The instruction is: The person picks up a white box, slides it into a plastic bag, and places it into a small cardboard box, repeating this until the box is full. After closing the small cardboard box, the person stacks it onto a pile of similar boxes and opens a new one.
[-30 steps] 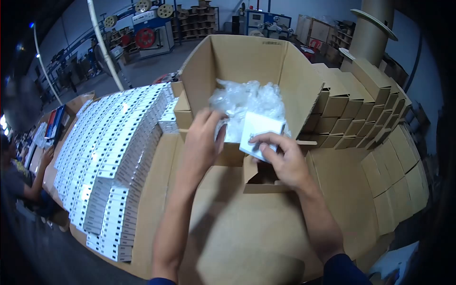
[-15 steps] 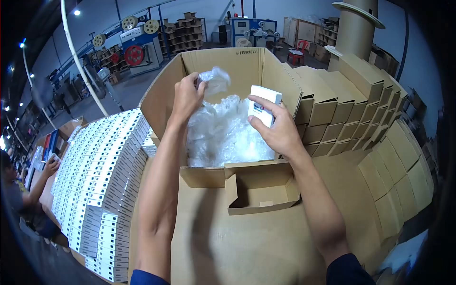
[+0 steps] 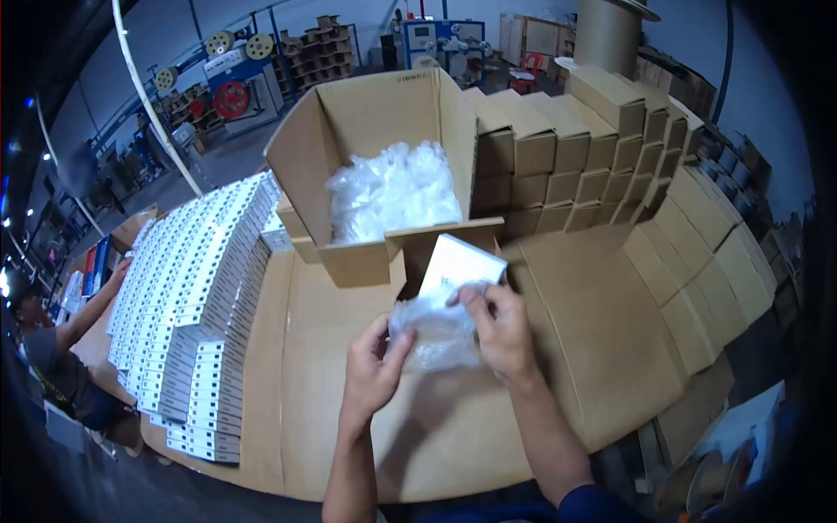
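Note:
Between my hands is a clear plastic bag [image 3: 440, 340], crumpled and see-through. My left hand [image 3: 375, 366] pinches its left side between thumb and fingers. On the right side, the thumb and curled fingers of my right hand [image 3: 504, 331] grip the bag's upper edge. A white box [image 3: 462, 264] with a blank face tilts up from the bag's upper edge, and its lower end overlaps the plastic. Behind it, an open brown carton [image 3: 397, 275] lies on the table, largely hidden by the white box.
A tall cardboard box [image 3: 296, 187] holds a heap of clear plastic bags [image 3: 397, 192]. Stacked white boxes [image 3: 205, 261] stand at left, brown cartons [image 3: 571, 144] at back right, more cartons [image 3: 706, 270] at right. Another person [image 3: 65, 349] reaches toward the white stacks from the left.
Both hands have come down and closer together, from over the tall box to in front of it. The bag and white box, apart before, are now together. The view has shifted.

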Action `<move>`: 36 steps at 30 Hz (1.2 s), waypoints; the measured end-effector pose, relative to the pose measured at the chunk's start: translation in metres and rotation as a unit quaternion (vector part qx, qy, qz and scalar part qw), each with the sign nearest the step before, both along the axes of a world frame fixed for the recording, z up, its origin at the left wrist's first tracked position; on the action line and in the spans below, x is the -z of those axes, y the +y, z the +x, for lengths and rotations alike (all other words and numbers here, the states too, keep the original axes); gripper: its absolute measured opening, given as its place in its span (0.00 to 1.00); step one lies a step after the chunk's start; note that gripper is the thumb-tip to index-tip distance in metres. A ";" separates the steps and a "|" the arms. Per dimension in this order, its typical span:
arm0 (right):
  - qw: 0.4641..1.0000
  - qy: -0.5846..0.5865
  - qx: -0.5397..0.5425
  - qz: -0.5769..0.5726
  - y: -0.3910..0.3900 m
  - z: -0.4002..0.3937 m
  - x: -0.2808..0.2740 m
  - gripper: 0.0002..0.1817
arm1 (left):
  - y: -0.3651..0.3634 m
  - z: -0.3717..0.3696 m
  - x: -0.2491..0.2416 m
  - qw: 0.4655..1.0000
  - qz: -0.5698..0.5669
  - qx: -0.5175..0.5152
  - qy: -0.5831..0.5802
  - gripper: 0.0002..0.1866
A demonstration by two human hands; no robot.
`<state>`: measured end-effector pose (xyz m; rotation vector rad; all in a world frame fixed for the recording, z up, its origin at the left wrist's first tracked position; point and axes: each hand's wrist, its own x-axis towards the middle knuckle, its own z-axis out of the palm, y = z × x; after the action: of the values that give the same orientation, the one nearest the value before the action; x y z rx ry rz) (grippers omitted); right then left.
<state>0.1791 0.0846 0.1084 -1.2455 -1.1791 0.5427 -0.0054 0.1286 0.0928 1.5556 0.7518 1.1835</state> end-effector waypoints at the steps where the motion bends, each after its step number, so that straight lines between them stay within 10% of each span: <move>1: 1.000 -0.020 0.004 -0.019 -0.020 -0.003 0.011 0.16 | -0.016 0.005 0.003 1.000 0.009 0.007 -0.016 0.08; 24: 0.990 0.077 -0.018 -0.117 -0.181 -0.035 0.108 0.15 | -0.117 -0.020 0.069 0.975 -0.181 -0.067 -0.114 0.14; 30: 0.988 0.028 0.041 -0.148 -0.184 -0.036 0.103 0.13 | -0.118 -0.027 0.042 0.925 0.284 -0.159 0.199 0.21; 36: 0.987 0.042 0.038 -0.151 -0.183 -0.038 0.111 0.13 | -0.114 -0.008 0.049 0.906 0.333 -0.118 0.233 0.16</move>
<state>0.1407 -0.0986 -0.0023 -1.5041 -0.9988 0.7302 -0.0131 0.0144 0.0441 2.4312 0.9155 1.3408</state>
